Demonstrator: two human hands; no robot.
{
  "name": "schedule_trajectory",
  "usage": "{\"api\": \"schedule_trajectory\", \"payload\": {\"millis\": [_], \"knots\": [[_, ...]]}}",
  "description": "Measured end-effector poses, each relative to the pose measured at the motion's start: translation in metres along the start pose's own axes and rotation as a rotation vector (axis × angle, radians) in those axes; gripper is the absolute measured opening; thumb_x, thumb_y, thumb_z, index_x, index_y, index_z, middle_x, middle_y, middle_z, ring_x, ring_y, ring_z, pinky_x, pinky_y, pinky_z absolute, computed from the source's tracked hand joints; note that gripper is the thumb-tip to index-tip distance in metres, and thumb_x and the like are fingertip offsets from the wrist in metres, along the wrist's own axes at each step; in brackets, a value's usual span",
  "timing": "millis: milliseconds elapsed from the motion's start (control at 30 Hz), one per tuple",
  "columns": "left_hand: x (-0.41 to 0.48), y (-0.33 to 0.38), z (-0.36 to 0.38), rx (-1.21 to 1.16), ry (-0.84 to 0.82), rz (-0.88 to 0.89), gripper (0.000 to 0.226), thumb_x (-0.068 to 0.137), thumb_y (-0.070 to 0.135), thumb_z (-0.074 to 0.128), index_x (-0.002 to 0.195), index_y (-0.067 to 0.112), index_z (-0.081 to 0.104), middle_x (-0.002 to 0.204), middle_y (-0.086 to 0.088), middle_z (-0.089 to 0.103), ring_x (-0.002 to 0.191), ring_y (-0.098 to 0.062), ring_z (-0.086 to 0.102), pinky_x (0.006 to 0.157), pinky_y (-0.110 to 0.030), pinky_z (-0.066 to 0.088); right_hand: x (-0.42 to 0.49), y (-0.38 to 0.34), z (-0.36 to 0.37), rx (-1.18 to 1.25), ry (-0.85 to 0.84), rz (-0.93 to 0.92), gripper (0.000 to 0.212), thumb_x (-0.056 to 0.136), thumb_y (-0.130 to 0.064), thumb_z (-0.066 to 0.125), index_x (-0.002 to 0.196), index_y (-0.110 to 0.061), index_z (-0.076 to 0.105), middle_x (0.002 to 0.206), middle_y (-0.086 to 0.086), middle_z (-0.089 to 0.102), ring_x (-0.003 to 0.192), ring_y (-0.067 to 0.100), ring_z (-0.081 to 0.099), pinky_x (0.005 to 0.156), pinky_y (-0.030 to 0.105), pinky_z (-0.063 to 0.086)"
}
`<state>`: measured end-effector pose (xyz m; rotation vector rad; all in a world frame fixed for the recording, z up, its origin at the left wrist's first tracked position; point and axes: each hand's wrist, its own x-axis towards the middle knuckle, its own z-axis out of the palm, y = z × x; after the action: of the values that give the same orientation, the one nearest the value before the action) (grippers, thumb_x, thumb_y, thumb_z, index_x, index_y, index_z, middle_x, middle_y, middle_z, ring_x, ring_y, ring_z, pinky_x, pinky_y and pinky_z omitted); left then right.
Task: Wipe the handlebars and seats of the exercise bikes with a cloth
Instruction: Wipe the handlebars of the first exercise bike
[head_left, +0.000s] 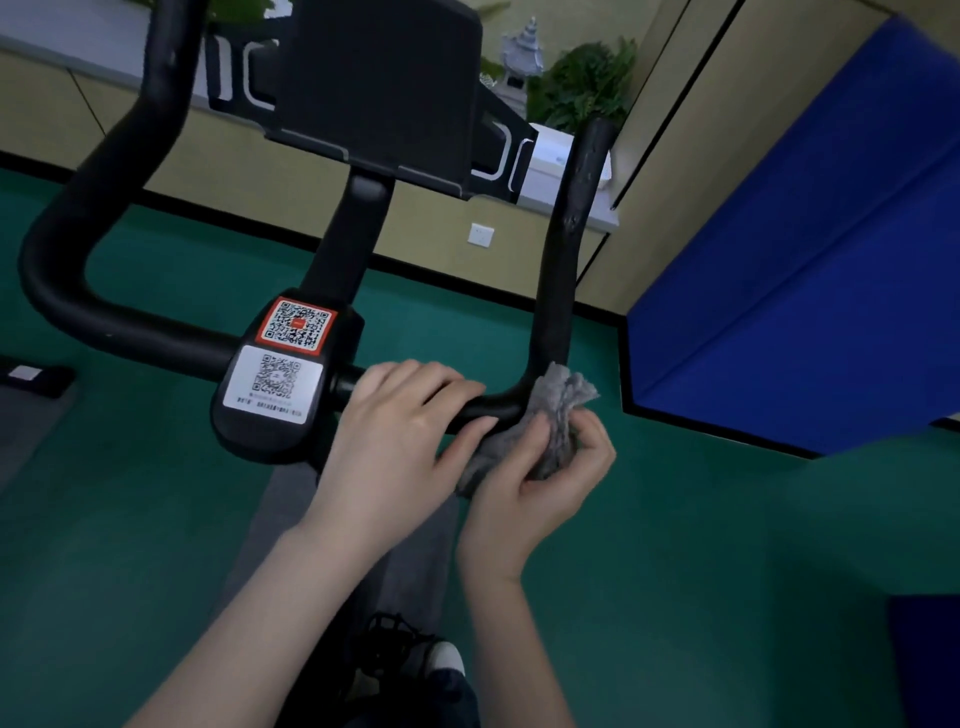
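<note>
Grey cloth (558, 410) at handlebar (560, 270) bend

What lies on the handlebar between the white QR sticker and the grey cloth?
The left hand grips the handlebar there, as the head view shows.

Both forearms are bare right up to the left hand (395, 431) and the right hand (545, 483), and below them shows a dark shoe (410, 657) with black laces and a pale toe cap (a dark trouser leg (452, 696) just meets it).
</note>
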<state>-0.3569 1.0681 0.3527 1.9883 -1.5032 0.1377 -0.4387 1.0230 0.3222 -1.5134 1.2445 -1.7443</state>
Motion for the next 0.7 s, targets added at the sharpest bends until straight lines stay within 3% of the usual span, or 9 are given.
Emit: {"api": "schedule_trajectory", "payload": {"millis": [67, 133, 267, 333, 467, 700], "knots": [[0.0, -0.001, 0.003, -0.022, 0.015, -0.013, 0.031, 0.09, 0.037, 0.053, 0.104, 0.015, 0.069, 0.096, 0.005, 0.064, 0.088, -0.018, 0.059, 0.088, -0.027, 0.034, 0.008, 0.001, 0.004, 0.026, 0.045, 0.127, 0.015, 0.093, -0.007, 0.052, 0.106, -0.015, 0.05, 0.11, 0.014, 0.055, 0.103, 0.027, 0.056, 0.09, 0.04, 0.049], [0.0, 0.0, 0.005, -0.03, 0.038, -0.022, 0.028, 0.089, 0.036, 0.055, 0.103, 0.016, 0.07, 0.095, 0.007, 0.064, 0.088, -0.017, 0.058, 0.088, -0.025, 0.032, 0.015, 0.005, 0.005, 0.068, 0.078, 0.244, 0.014, 0.095, -0.004, 0.052, 0.107, -0.01, 0.052, 0.108, 0.014, 0.057, 0.102, 0.026, 0.058, 0.09, 0.042, 0.05], [0.001, 0.003, 0.008, -0.034, 0.072, -0.037, 0.024, 0.088, 0.034, 0.057, 0.099, 0.017, 0.07, 0.093, 0.007, 0.064, 0.087, -0.017, 0.059, 0.087, -0.025, 0.031, 0.008, 0.009, 0.01, 0.153, 0.157, 0.361, 0.012, 0.095, -0.002, 0.052, 0.105, -0.009, 0.052, 0.098, -0.004, 0.058, 0.087, -0.006, 0.059, 0.075, 0.01, 0.046], [0.001, 0.003, 0.009, -0.039, 0.082, -0.043, 0.023, 0.087, 0.033, 0.058, 0.098, 0.017, 0.07, 0.093, 0.008, 0.064, 0.087, -0.016, 0.059, 0.087, -0.024, 0.03, 0.0, 0.006, 0.011, 0.207, 0.183, 0.434, 0.014, 0.095, -0.004, 0.054, 0.102, -0.016, 0.054, 0.1, -0.008, 0.059, 0.088, -0.008, 0.059, 0.075, 0.007, 0.044], [0.0, 0.003, 0.009, -0.035, 0.079, -0.04, 0.025, 0.088, 0.034, 0.055, 0.099, 0.017, 0.07, 0.092, 0.008, 0.064, 0.087, -0.017, 0.059, 0.086, -0.023, 0.029, 0.011, 0.01, 0.011, 0.253, 0.161, 0.487, 0.016, 0.095, -0.004, 0.053, 0.098, -0.02, 0.056, 0.098, -0.007, 0.061, 0.086, -0.005, 0.061, 0.074, 0.009, 0.046], [0.0, 0.006, 0.009, -0.031, 0.082, -0.052, 0.024, 0.089, 0.034, 0.054, 0.098, 0.018, 0.069, 0.093, 0.01, 0.064, 0.088, -0.014, 0.057, 0.086, -0.022, 0.028, 0.026, 0.028, 0.01, 0.437, 0.008, 0.754, 0.01, 0.097, -0.017, 0.054, 0.1, -0.013, 0.063, 0.093, 0.001, 0.068, 0.087, 0.013, 0.065, 0.08, 0.031, 0.052]]}}
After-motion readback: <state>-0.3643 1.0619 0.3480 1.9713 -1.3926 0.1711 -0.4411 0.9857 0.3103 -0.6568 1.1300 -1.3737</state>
